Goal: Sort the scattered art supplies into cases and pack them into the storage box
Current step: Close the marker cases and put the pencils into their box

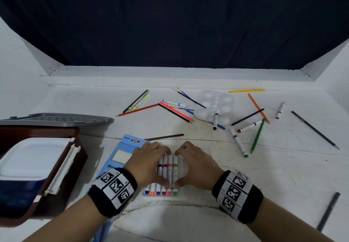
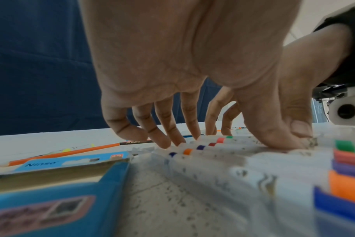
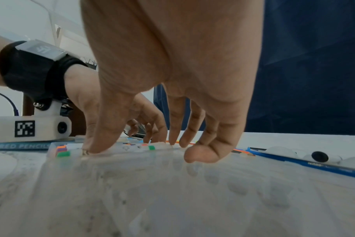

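Your marker case (image 1: 160, 192) lies near the table's front edge (image 1: 170, 203), with the blue pencil box (image 1: 120, 156) touching or just beside it on the left and bare table (image 1: 283, 175) to its right. The storage box (image 1: 43, 170) sits open at the far left, cut off by the frame, its grey lid (image 1: 56, 119) behind it. Loose pencils, markers and a clear palette (image 1: 215, 105) are scattered well beyond your hands. Your left hand (image 1: 149, 164) and right hand (image 1: 194, 164) hide most of the markers; only four barrels and the coloured caps show. Both hands arch over the case, fingers curved down onto the far ends, thumbs pressing the near ends. Whether the case has a lid is hard to make out.
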